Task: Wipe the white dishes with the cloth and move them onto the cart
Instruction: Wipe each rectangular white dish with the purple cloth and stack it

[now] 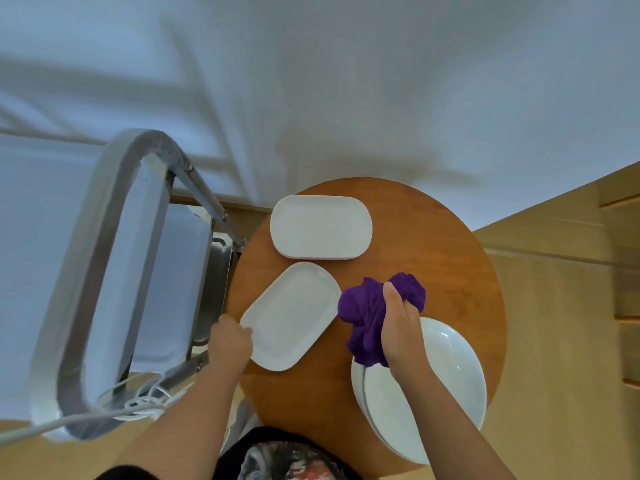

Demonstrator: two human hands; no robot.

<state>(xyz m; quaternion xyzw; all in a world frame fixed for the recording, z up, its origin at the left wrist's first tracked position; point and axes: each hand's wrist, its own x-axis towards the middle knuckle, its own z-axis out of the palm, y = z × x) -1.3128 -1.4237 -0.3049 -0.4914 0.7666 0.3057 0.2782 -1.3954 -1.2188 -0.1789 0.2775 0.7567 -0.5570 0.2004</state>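
Currently left hand (230, 342) pinches near platter (291, 315) rim; right hand (401, 327) clenches purple cloth (367, 313); I read no labels.

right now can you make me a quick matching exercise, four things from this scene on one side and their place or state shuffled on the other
Things:
1. purple cloth
2. near rectangular plate
3. far rectangular plate
4. round plates

Places or states:
A. stacked at the round table's right edge
B. bunched in the right hand
C. untouched, farthest from the person
D. edge gripped by the left hand, next to the cart

Pairs: 1-B, 2-D, 3-C, 4-A
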